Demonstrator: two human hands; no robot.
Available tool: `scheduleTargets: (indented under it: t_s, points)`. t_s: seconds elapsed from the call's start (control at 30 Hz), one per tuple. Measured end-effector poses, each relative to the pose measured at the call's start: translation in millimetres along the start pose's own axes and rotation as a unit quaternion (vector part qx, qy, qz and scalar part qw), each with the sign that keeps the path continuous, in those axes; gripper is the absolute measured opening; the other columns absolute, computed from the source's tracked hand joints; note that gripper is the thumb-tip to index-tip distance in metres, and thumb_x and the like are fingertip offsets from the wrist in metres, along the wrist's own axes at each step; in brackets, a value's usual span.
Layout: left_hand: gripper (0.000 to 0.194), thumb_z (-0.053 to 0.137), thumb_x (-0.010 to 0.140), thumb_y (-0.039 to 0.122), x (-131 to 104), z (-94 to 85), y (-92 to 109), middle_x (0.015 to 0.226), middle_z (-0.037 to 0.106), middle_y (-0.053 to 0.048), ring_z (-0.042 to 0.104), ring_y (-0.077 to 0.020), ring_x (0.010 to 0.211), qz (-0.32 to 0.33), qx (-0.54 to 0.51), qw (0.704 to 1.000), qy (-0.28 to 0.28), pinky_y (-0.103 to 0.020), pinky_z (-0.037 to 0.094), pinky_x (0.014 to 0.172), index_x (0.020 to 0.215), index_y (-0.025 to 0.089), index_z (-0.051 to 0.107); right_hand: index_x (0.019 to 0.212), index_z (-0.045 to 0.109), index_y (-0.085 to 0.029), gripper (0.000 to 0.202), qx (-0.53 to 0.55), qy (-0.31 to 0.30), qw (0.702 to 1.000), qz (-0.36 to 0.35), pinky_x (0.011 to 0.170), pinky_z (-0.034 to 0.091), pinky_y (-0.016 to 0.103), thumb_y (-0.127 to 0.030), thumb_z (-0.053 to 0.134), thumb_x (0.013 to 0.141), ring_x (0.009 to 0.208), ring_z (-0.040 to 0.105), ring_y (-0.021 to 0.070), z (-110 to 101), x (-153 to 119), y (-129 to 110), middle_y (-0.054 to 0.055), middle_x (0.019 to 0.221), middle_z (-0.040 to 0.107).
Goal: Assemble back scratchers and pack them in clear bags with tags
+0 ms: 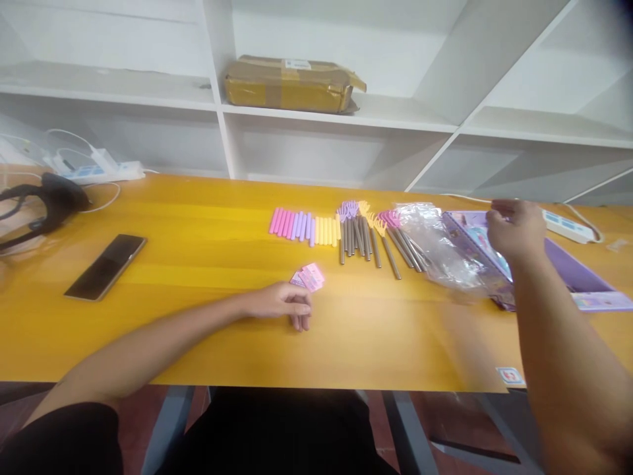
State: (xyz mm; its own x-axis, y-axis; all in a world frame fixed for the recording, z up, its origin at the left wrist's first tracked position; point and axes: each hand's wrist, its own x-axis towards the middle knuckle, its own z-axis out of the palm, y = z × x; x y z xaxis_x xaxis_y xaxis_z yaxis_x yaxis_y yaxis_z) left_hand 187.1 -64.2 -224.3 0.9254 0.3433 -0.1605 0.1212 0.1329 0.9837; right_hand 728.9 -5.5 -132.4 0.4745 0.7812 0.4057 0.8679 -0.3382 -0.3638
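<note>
"What's in the right hand (517, 227)?"
"Can't tell; its blurred fingers are over the purple box (568, 267), whose middle the forearm (548, 330) hides."
"Which way does the box lie?"
"Long axis slanting from left of those fingers to nearer right."
"Left hand (279, 303)?"
"Fingers loosely curled, grip unclear; overlapping pink cards (310, 277) lie just beyond."

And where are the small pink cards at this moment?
In the head view, the pink cards lie near the middle, on the table just beyond the left hand, between it and the coloured sticks.
</note>
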Motion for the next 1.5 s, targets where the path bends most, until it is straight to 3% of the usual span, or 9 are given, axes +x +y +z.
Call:
scheduleTargets:
  t_s: [0.1,0.23,0.4,0.6,0.73,0.9,1.2,1.4,1.5]
  points:
    - [0.034,0.076,0.098,0.039,0,0.9,-3,0.094,0.081,-0.009,0.079,-0.0167,0.081,0.013,0.001,1.0,0.007,-0.03,0.06,0.079,0.085,0.021,0.05,0.123,0.076,-0.008,0.037,0.067,0.035,0.997,0.0,0.09,0.049,0.032,-0.018,0.055,0.093,0.092,0.067,0.0183,5,-5,-38,0.02,0.12,0.075]
    - [0.036,0.071,0.087,0.014,0,0.1,-6,0.095,0.081,-0.008,0.079,-0.017,0.082,0.017,0.005,1.0,0.005,-0.028,0.057,0.075,0.08,0.024,0.037,0.12,0.075,-0.015,0.036,0.142,0.042,0.988,-0.033,0.087,0.051,0.028,-0.024,0.051,0.096,0.09,0.07,0.0148,20,-26,-81,0.011,0.117,0.076]
    - [0.031,0.061,0.082,0.007,1,-2.2,-9,0.096,0.083,-0.008,0.08,-0.018,0.082,0.019,-0.003,1.0,-0.009,-0.03,0.058,0.074,0.079,0.024,0.035,0.102,0.074,-0.018,0.025,0.177,0.04,0.982,-0.057,0.093,0.051,0.034,-0.027,0.053,0.092,0.089,0.067,0.0182,57,-70,-109,0.009,0.11,0.076]
    - [0.03,0.058,0.081,0.005,0,-1.7,-9,0.094,0.082,-0.008,0.08,-0.0177,0.082,0.005,-0.003,1.0,-0.005,-0.029,0.058,0.074,0.078,0.024,0.035,0.096,0.073,-0.018,0.023,0.11,-0.013,0.991,-0.073,0.094,0.052,0.04,-0.027,0.051,0.093,0.094,0.067,0.0258,92,-100,-94,0.013,0.104,0.075]
    - [0.031,0.058,0.083,0.006,0,-0.7,-6,0.092,0.082,-0.008,0.08,-0.017,0.08,-0.009,-0.007,1.0,0.003,-0.029,0.057,0.073,0.077,0.024,0.034,0.103,0.073,-0.019,0.026,0.036,-0.07,0.994,-0.08,0.092,0.051,0.04,-0.032,0.052,0.098,0.099,0.069,0.0298,89,-98,-81,0.015,0.111,0.077]
    - [0.03,0.058,0.084,0.008,0,0.2,-4,0.095,0.083,-0.01,0.08,-0.0175,0.078,-0.016,-0.011,1.0,0.017,-0.03,0.058,0.072,0.077,0.024,0.034,0.106,0.076,-0.017,0.037,-0.105,-0.161,0.976,-0.098,0.088,0.052,0.04,-0.045,0.052,0.104,0.099,0.071,0.032,86,-100,-82,0.018,0.115,0.077]
    - [0.027,0.051,0.075,0.004,-2,-3.2,-4,0.093,0.083,-0.008,0.08,-0.0166,0.08,-0.022,0.002,1.0,0.017,-0.028,0.056,0.07,0.077,0.024,0.034,0.102,0.081,-0.013,0.05,-0.153,-0.17,0.969,-0.093,0.085,0.054,0.04,-0.047,0.044,0.107,0.098,0.073,0.0325,86,-105,-88,0.022,0.113,0.077]
    - [0.026,0.05,0.075,0.004,-2,-3.1,-3,0.092,0.083,-0.008,0.079,-0.0164,0.077,-0.019,-0.004,1.0,0.015,-0.029,0.057,0.07,0.076,0.024,0.034,0.122,0.078,-0.013,0.047,-0.127,-0.132,0.978,-0.102,0.086,0.054,0.04,-0.041,0.043,0.106,0.102,0.073,0.0328,83,-109,-95,0.021,0.123,0.075]
    - [0.025,0.05,0.075,0.004,-1,-3.4,-5,0.092,0.083,-0.008,0.079,-0.0165,0.078,-0.021,-0.013,1.0,0.014,-0.029,0.057,0.071,0.075,0.024,0.035,0.121,0.078,-0.015,0.044,-0.113,-0.136,0.978,-0.112,0.086,0.053,0.039,-0.04,0.044,0.106,0.101,0.073,0.0312,84,-109,-96,0.02,0.119,0.076]
